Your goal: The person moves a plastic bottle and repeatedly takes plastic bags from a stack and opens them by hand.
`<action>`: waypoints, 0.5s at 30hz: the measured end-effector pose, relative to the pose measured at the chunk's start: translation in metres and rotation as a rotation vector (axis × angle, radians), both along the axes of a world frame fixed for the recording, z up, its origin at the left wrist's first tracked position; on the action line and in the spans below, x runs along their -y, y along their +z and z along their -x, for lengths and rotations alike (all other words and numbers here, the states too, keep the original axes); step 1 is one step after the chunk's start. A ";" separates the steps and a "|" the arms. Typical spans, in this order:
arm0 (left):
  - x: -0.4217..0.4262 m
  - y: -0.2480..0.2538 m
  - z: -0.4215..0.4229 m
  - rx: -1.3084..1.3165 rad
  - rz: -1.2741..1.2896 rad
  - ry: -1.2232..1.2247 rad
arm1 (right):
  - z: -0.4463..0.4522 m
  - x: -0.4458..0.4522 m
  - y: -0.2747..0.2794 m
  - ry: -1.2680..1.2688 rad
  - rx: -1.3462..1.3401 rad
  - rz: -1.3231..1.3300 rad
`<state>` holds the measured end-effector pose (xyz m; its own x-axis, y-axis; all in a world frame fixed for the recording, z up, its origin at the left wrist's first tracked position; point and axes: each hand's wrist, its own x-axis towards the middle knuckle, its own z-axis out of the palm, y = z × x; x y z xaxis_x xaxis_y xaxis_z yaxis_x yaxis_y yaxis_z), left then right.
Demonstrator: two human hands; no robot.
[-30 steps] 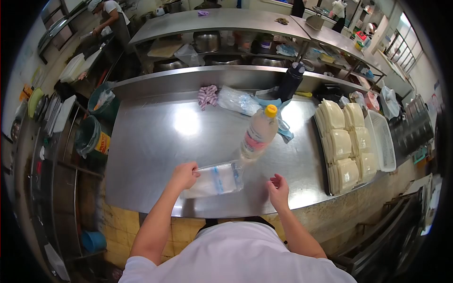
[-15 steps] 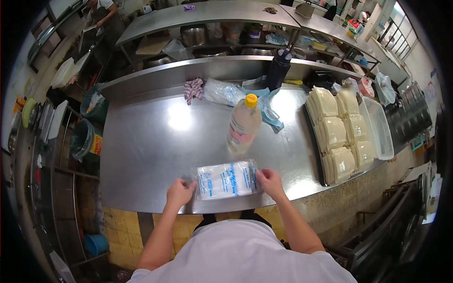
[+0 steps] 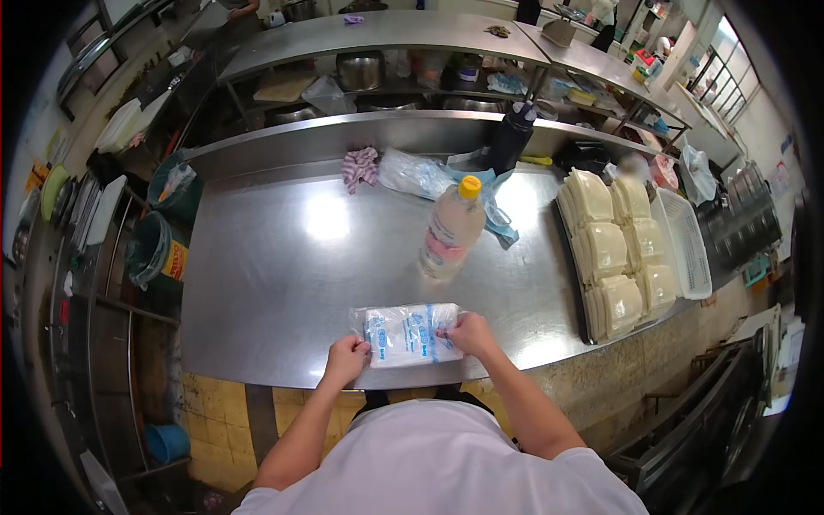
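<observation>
A clear plastic-wrapped white pack with blue print (image 3: 402,336) lies at the front edge of the steel table (image 3: 257,283). My left hand (image 3: 347,359) is closed on the wrapper at its left end. At the right end, my right hand (image 3: 471,335) pinches the wrapper, thumb and fingers over the printed face. Just beyond the pack stands an upright clear bottle (image 3: 450,236) with a yellow cap and a pink-and-white label.
Stacks of cream-coloured wrapped packs (image 3: 614,257) fill a dark tray on the right, beside a white plastic basket (image 3: 684,245). Along the back lie a striped cloth (image 3: 360,169), a clear plastic bag (image 3: 414,174) and a black bottle (image 3: 511,137). Bins (image 3: 153,249) stand at the left.
My right hand has moved left from the wrapper's end onto the printed face. My left hand has come slightly right and lower, against the pack's left end.
</observation>
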<state>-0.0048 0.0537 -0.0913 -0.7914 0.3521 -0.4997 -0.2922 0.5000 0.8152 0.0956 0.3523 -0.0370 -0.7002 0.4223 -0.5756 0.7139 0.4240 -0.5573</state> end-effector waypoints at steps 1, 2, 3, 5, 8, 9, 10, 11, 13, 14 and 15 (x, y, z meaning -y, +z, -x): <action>0.005 0.000 -0.002 -0.088 0.043 -0.009 | -0.001 0.002 -0.006 0.025 -0.026 -0.058; 0.012 -0.001 -0.001 -0.181 0.082 -0.021 | 0.000 0.002 -0.019 0.047 -0.057 -0.119; 0.018 -0.003 0.002 -0.275 0.116 -0.028 | 0.001 0.001 -0.028 0.071 -0.088 -0.186; 0.046 -0.001 0.011 -0.171 0.200 0.023 | -0.017 -0.012 -0.046 0.037 -0.094 -0.036; 0.047 0.056 0.001 -0.445 0.402 0.020 | -0.031 -0.014 -0.041 -0.062 -0.111 0.102; 0.036 0.075 -0.002 -0.612 0.478 0.002 | -0.035 -0.012 -0.032 -0.106 -0.121 0.131; 0.024 0.075 -0.003 -0.669 0.378 -0.094 | -0.034 -0.005 -0.026 -0.222 -0.240 0.176; 0.012 0.074 -0.004 -0.726 0.277 -0.186 | -0.030 0.008 -0.021 -0.335 -0.361 0.221; -0.013 0.068 -0.015 -0.805 0.217 -0.370 | -0.029 0.013 -0.014 -0.440 -0.450 0.303; -0.028 0.063 -0.022 -0.828 0.260 -0.461 | -0.030 0.010 -0.011 -0.433 -0.417 0.341; -0.037 0.056 -0.025 -0.853 0.301 -0.554 | -0.032 0.005 -0.009 -0.427 -0.386 0.376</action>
